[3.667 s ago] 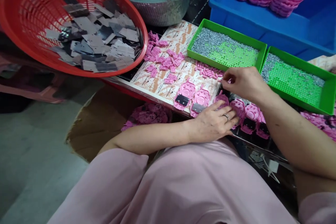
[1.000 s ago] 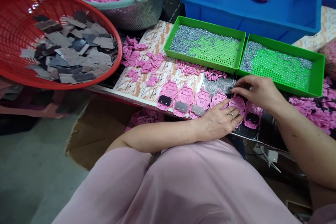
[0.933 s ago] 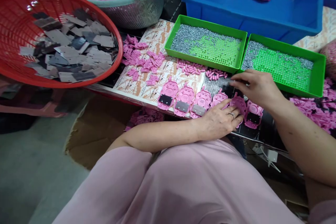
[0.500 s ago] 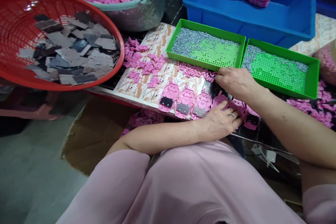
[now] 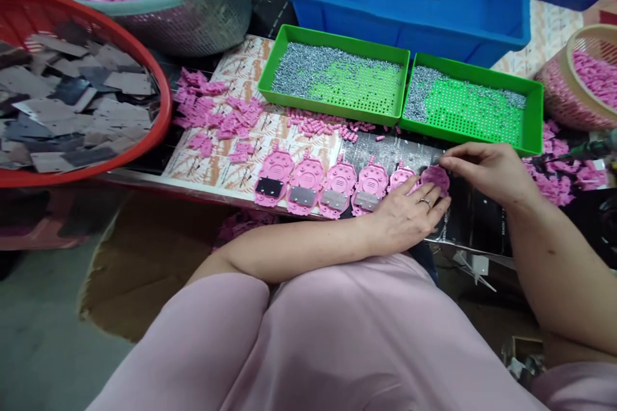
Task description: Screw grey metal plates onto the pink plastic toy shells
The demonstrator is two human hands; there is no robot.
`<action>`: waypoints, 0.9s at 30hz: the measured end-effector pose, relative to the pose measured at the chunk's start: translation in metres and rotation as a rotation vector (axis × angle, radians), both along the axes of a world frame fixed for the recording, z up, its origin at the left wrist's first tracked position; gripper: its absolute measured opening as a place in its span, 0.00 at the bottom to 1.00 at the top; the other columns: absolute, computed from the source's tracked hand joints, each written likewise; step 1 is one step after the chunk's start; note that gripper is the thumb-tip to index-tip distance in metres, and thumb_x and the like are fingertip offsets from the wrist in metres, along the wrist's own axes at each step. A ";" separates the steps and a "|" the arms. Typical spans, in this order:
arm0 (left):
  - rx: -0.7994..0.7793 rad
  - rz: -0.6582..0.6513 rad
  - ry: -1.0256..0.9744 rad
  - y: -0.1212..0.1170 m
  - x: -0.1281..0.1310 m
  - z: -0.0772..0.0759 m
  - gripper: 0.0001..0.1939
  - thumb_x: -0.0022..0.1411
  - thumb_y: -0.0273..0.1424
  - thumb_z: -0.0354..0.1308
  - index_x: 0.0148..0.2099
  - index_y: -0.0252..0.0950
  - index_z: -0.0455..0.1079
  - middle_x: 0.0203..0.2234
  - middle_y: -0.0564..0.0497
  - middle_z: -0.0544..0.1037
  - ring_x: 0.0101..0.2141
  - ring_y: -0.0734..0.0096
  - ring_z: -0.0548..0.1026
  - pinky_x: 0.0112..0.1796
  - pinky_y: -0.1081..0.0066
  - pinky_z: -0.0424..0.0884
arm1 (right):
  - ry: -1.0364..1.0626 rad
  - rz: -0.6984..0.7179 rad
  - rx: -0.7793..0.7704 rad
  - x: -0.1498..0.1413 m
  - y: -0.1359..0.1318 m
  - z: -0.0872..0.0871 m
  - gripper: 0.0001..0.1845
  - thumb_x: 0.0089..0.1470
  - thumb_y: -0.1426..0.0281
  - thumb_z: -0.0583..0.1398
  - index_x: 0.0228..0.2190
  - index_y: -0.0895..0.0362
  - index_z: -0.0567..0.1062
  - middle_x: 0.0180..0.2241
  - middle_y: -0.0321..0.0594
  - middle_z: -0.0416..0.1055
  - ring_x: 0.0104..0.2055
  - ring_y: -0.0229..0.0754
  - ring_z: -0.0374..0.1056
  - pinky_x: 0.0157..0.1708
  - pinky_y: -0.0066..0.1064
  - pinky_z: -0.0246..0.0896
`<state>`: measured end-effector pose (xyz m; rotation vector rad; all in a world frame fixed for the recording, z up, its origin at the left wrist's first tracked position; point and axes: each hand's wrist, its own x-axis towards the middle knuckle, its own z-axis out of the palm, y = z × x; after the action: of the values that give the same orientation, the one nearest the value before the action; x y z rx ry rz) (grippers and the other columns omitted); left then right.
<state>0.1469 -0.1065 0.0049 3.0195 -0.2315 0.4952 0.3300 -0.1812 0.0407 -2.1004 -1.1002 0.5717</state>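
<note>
A row of pink plastic shells point(image 5: 304, 183) with grey metal plates lies along the table's near edge. My left hand point(image 5: 409, 215), a ring on one finger, lies flat with fingers stretched over the shells at the right end of the row. My right hand point(image 5: 486, 170) is pinched at the rightmost pink shell point(image 5: 436, 177); what the fingertips hold is too small to make out. Small pink pellets point(image 5: 332, 126) lie scattered just behind the row.
Two green trays point(image 5: 263, 77) point(image 5: 535, 128) of tiny metal screws stand behind. A red basket point(image 5: 161, 109) of grey plates is at left, a grey basin point(image 5: 202, 6) of pink parts behind it, a blue bin point(image 5: 409, 19) with stacked shells at back, a tan basket point(image 5: 559, 83) at right.
My right hand drew back from the pink pellets near the green tray to the rightmost shell. The view shifted right, and the row now shows more shells to the left hand's left.
</note>
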 end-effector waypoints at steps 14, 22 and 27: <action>0.047 -0.093 0.018 0.007 -0.007 0.001 0.17 0.69 0.24 0.44 0.54 0.28 0.69 0.50 0.41 0.75 0.52 0.63 0.73 0.56 0.55 0.64 | -0.161 0.253 -0.044 0.001 0.017 -0.026 0.14 0.49 0.57 0.64 0.26 0.54 0.80 0.27 0.39 0.75 0.29 0.37 0.68 0.32 0.32 0.60; 0.037 -0.135 -0.025 0.015 -0.008 -0.007 0.16 0.68 0.25 0.48 0.54 0.28 0.68 0.50 0.41 0.76 0.52 0.61 0.73 0.55 0.55 0.65 | -0.150 0.139 -0.130 -0.010 0.020 -0.027 0.18 0.45 0.67 0.67 0.38 0.57 0.71 0.21 0.29 0.66 0.22 0.32 0.59 0.26 0.27 0.51; 0.025 -0.164 -0.035 0.018 -0.006 -0.009 0.16 0.67 0.28 0.52 0.55 0.27 0.68 0.50 0.39 0.75 0.52 0.59 0.73 0.56 0.53 0.64 | -0.172 -0.008 -0.055 -0.024 0.010 -0.024 0.16 0.47 0.61 0.67 0.34 0.57 0.71 0.24 0.32 0.68 0.25 0.33 0.61 0.28 0.27 0.53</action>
<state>0.1410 -0.0889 -0.0043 2.9832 -0.4866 0.5342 0.3061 -0.1717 0.0165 -2.2344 -1.1823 0.4274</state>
